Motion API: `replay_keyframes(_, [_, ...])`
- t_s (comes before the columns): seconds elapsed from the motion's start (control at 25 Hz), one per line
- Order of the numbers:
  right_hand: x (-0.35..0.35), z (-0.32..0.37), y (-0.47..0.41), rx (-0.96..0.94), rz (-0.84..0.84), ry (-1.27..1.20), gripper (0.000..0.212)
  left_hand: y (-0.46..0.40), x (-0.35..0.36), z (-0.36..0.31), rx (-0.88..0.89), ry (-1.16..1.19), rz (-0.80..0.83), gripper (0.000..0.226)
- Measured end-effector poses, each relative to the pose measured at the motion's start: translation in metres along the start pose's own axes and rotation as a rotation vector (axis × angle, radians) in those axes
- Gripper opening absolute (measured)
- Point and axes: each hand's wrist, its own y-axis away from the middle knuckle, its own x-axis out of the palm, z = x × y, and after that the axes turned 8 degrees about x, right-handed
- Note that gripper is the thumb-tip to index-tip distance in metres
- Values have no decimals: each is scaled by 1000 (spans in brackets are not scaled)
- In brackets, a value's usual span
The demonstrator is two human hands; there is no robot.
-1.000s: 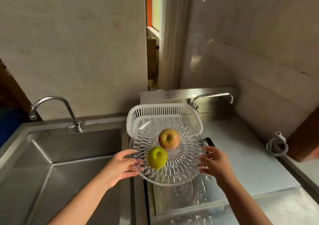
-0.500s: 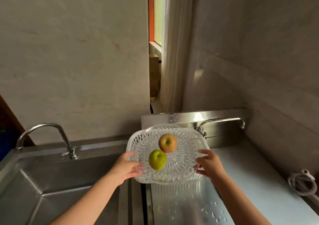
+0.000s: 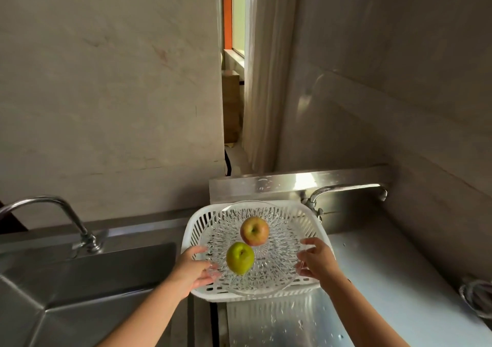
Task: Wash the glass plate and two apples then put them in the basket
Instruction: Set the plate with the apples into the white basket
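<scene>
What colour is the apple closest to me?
Green; the green apple shows best in the head view, on the glass plate.

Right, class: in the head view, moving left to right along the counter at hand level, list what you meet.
Left faucet → sink basin → left hand → green apple → right hand → coiled hose at the right edge.

text: none readable | labels: none | brands: none | numbers: none
</scene>
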Motion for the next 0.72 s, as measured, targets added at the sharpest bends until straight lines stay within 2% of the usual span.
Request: replay_keyframes(0.72, [1,0,-11,47,70,21,33,-14,-3,2,-56,-14,17,41])
